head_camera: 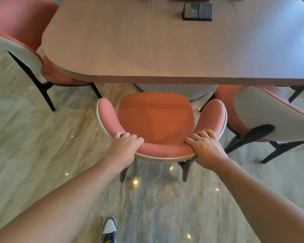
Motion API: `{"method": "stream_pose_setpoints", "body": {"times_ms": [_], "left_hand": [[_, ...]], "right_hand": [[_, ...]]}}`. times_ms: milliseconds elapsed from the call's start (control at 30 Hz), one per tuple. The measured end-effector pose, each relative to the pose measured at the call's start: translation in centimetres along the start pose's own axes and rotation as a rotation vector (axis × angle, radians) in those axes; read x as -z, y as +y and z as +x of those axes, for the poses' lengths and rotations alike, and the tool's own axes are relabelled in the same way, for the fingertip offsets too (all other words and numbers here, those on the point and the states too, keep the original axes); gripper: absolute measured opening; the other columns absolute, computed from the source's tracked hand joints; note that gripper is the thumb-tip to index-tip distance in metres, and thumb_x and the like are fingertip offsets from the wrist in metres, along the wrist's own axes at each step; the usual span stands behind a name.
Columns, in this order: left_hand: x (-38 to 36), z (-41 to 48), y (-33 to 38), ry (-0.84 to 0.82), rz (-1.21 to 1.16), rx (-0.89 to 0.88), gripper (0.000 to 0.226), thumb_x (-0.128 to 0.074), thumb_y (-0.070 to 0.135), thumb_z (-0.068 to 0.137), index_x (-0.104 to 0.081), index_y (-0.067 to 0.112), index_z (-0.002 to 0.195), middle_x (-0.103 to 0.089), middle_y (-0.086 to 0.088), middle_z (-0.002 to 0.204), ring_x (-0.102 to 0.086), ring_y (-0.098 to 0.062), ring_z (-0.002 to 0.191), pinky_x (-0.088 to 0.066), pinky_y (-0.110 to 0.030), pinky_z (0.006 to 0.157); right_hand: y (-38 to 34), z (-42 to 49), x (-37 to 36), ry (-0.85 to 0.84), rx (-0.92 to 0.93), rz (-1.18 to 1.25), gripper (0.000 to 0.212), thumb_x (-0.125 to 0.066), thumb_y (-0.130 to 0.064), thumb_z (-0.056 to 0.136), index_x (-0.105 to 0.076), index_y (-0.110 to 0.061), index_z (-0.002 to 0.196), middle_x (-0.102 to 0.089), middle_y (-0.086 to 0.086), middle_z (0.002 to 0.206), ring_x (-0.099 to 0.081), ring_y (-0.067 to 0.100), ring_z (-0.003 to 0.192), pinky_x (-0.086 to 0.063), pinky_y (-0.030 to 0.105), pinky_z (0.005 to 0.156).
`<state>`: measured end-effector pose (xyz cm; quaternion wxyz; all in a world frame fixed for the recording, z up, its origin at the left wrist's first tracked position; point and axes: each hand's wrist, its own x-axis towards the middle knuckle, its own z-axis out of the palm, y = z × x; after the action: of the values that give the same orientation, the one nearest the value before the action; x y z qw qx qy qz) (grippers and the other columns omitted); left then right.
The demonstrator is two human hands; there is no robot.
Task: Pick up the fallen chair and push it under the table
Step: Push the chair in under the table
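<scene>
Upright now, the padded coral chair (156, 120); both hands' fingers (126, 136) clasp its curved, cord-edged backrest.

We see a glossy grey marble-look floor (42, 155) with small ceiling-light reflections (135, 181). Two spare pink chairs with pale backs and black legs: one far left (21, 37), one right (270, 116), both partly tucked in. A dark socket box (197, 11) is set in the tabletop. Fluted pale pedestal (174, 90) below. Soft daylight glare top right.
</scene>
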<state>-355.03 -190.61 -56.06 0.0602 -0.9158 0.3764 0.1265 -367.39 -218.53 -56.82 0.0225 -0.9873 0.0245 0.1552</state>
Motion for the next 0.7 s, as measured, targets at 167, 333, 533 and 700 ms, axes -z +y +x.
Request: {"method": "stream_pose_setpoints", "body": {"times_ms": [167, 333, 533, 700], "left_hand": [[-0.1, 1.5, -2.4, -0.017, 0.013, 0.026, 0.047, -0.055, -0.007, 0.080, -0.056, 0.027, 0.113, -0.061, 0.007, 0.107, -0.060, -0.023, 0.119, -0.035, -0.036, 0.101], [2.4, 4.1, -4.6, 0.003, -0.021, 0.020, 0.049, -0.055, -0.007, 0.081, -0.060, 0.027, 0.115, -0.058, 0.008, 0.101, -0.059, -0.024, 0.118, -0.035, -0.039, 0.108], [4.1, 6.2, -6.0, 0.026, -0.022, 0.009, 0.043, -0.063, -0.003, 0.087, -0.060, 0.028, 0.116, -0.055, 0.009, 0.098, -0.059, -0.025, 0.117, -0.036, -0.040, 0.107], [3.6, 6.3, -6.6, 0.039, -0.006, -0.002, 0.048, -0.062, -0.005, 0.085, -0.059, 0.029, 0.119, -0.057, 0.008, 0.100, -0.059, -0.026, 0.117, -0.036, -0.040, 0.104]], "right_hand": [[-0.4, 3.0, -0.1, 0.032, 0.054, 0.019, 0.038, -0.069, -0.045, 0.089, -0.060, -0.040, 0.126, -0.066, -0.015, 0.121, -0.056, 0.024, 0.128, -0.020, 0.042, 0.119], [0.0, 6.1, 2.8, 0.063, 0.029, 0.016, 0.036, -0.073, -0.044, 0.089, -0.061, -0.039, 0.123, -0.067, -0.014, 0.119, -0.056, 0.026, 0.125, -0.021, 0.042, 0.116], [0.0, 7.9, 5.3, 0.059, -0.002, 0.008, 0.045, -0.079, -0.039, 0.087, -0.061, -0.038, 0.129, -0.068, -0.010, 0.125, -0.056, 0.028, 0.130, -0.025, 0.047, 0.119], [-0.3, 7.8, 4.9, 0.078, 0.002, 0.004, 0.048, -0.078, -0.037, 0.088, -0.059, -0.037, 0.133, -0.068, -0.008, 0.127, -0.055, 0.029, 0.131, -0.024, 0.048, 0.120]]}}
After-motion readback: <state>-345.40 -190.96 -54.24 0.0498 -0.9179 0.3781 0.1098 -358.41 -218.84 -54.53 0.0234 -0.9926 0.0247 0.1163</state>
